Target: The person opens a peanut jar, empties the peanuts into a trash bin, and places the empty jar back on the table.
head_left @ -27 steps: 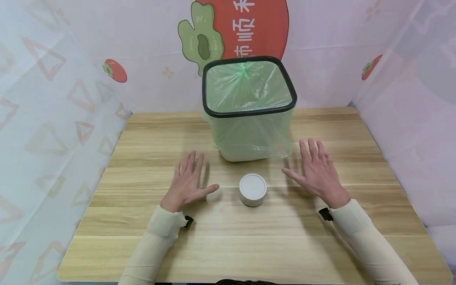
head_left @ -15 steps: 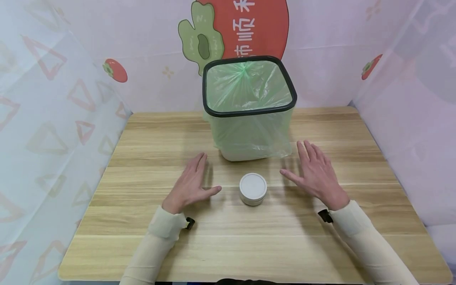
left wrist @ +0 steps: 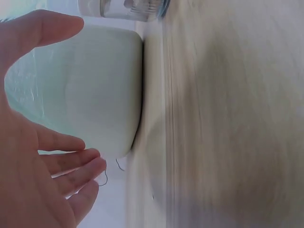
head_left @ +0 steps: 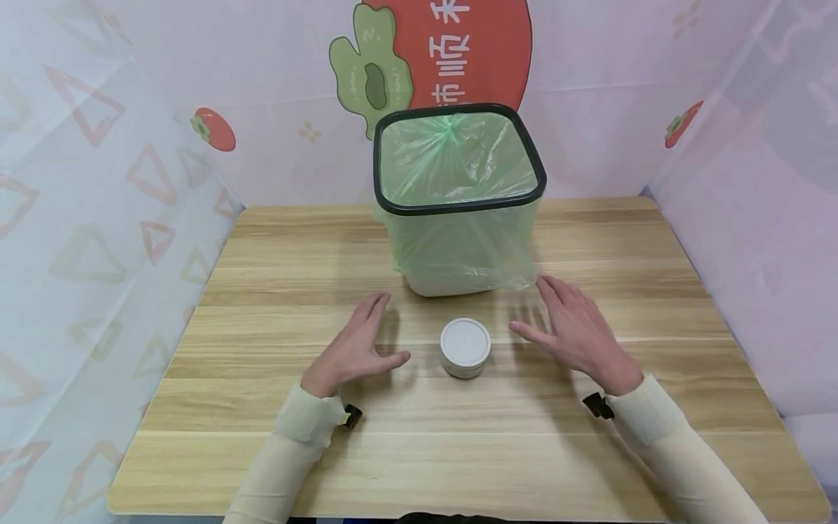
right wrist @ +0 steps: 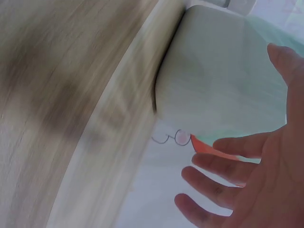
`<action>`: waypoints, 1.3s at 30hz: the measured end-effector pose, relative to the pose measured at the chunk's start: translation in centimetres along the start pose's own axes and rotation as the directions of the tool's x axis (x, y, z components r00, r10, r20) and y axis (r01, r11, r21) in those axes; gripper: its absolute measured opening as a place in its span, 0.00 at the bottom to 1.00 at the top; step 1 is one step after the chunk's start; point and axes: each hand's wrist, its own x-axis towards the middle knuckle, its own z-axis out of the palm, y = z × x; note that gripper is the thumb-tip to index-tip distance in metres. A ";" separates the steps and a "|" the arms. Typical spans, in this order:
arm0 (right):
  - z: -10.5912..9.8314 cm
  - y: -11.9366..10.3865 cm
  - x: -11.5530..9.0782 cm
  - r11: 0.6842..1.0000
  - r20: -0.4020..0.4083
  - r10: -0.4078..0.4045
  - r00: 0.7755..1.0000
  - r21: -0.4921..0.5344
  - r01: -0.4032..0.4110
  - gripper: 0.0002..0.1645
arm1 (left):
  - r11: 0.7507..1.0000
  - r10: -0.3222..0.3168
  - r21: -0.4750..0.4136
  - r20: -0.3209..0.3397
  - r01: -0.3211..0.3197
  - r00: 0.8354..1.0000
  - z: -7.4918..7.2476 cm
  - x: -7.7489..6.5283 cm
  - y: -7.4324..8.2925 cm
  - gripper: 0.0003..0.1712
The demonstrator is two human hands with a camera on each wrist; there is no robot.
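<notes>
A small round jar (head_left: 465,343) with a white lid stands upright mid-table; the left wrist view shows part of its clear side (left wrist: 130,8). My left hand (head_left: 356,349) hovers to its left, thumb spread from the fingers, touching nothing. To the jar's right, my right hand (head_left: 577,331) hovers with its thumb apart and its palm turned inward, also holding nothing. Just beyond the jar is a pale bin (head_left: 448,285) with a black rim, lined with a translucent green plastic bag (head_left: 461,240). Both wrist views show relaxed, slightly bent fingers.
The wood-grain table (head_left: 262,291) carries the bin near its back edge. A printed white cloth backdrop (head_left: 281,65) rises behind it, with further cloth on the left and right sides.
Both hands have turned their palms inward and drawn slightly closer to the jar and towards me. The spread fingers have come together. Jar and bin have stayed put.
</notes>
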 end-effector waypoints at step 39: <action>1.1 -4.5 0.1 0.963 -0.004 -0.265 0.964 0.044 0.265 0.57 | 0.946 0.234 -0.250 0.086 -0.206 0.968 3.6 1.8 2.5 0.61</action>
